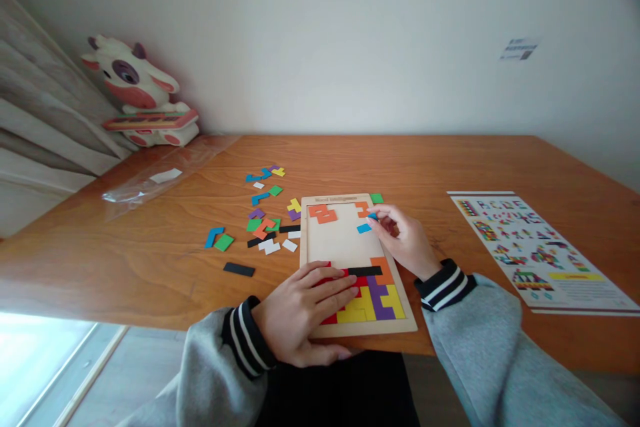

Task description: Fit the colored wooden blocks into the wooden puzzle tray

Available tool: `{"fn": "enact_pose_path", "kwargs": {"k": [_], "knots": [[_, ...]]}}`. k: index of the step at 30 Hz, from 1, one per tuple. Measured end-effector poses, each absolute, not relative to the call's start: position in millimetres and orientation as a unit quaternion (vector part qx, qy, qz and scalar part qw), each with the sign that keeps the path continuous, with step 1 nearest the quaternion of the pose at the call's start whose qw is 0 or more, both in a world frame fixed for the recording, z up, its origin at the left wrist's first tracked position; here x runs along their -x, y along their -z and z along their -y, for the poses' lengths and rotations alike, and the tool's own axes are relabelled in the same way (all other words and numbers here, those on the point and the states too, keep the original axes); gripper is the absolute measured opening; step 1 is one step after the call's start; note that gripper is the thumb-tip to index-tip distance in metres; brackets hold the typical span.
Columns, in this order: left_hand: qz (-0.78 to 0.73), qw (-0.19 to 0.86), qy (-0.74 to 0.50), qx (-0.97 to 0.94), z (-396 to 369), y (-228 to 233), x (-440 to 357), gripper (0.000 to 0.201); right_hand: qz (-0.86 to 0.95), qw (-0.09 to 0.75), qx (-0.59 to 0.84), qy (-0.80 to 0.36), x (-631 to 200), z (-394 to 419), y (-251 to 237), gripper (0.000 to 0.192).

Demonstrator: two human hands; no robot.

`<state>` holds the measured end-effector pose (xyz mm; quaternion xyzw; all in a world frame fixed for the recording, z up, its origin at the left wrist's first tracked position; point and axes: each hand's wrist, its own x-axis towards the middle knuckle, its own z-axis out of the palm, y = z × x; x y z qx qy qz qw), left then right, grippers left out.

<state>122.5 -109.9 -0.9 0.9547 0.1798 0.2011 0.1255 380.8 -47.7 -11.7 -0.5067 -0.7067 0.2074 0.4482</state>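
Two hands over puzzle tray [307,260] on wooden table [150,267], left [305,310] flat; right [405,237] pinching blue piece [364,228]

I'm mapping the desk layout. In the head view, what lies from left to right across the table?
Plush cow → plastic bag → loose pieces → puzzle board → right hand → pattern sheet.

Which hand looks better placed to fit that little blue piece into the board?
The right hand: its fingertips already touch the blue piece inside the board. The left hand lies flat on the near corner.
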Motion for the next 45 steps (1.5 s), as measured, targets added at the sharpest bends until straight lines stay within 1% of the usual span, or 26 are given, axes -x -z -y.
{"fn": "enact_pose_path", "kwargs": {"k": [3,7,9,13,16,19,20,23,27,30,35,45], "knots": [[-0.186,0.1,-0.229,-0.95,109,3,-114,0.067,0.689,0.47,0.509,-0.213,-381,48,14,0.033],[-0.237,0.075,-0.259,-0.933,102,1,-97,0.044,0.668,0.498,0.506,-0.223,-383,48,18,0.028],[-0.267,0.069,-0.274,-0.921,98,-2,-90,0.037,0.666,0.504,0.501,-0.227,-383,48,18,0.025],[-0.288,0.061,-0.278,-0.914,96,-3,-87,0.031,0.665,0.498,0.487,-0.269,-379,49,13,0.027],[-0.28,0.055,-0.272,-0.919,98,-3,-90,0.032,0.668,0.481,0.481,-0.302,-375,49,12,0.031],[-0.257,0.063,-0.261,-0.928,100,-5,-93,0.036,0.668,0.464,0.477,-0.333,-369,50,12,0.039],[-0.248,0.068,-0.261,-0.931,100,-5,-93,0.039,0.668,0.458,0.472,-0.349,-367,51,11,0.038],[-0.22,0.082,-0.259,-0.937,100,-7,-93,0.049,0.686,0.425,0.452,-0.38,-359,55,6,0.027],[-0.21,0.105,-0.248,-0.94,99,-5,-92,0.058,0.765,0.364,0.414,-0.333,-352,61,0,0.017],[-0.209,0.115,-0.249,-0.939,99,-5,-93,0.059,0.802,0.338,0.391,-0.3,-351,63,-1,0.015],[-0.204,0.11,-0.261,-0.937,99,-5,-94,0.059,0.831,0.324,0.381,-0.243,-353,62,2,0.016],[-0.219,0.115,-0.246,-0.937,101,-3,-93,0.059,0.875,0.304,0.344,-0.156,-356,61,7,0.018]]}}
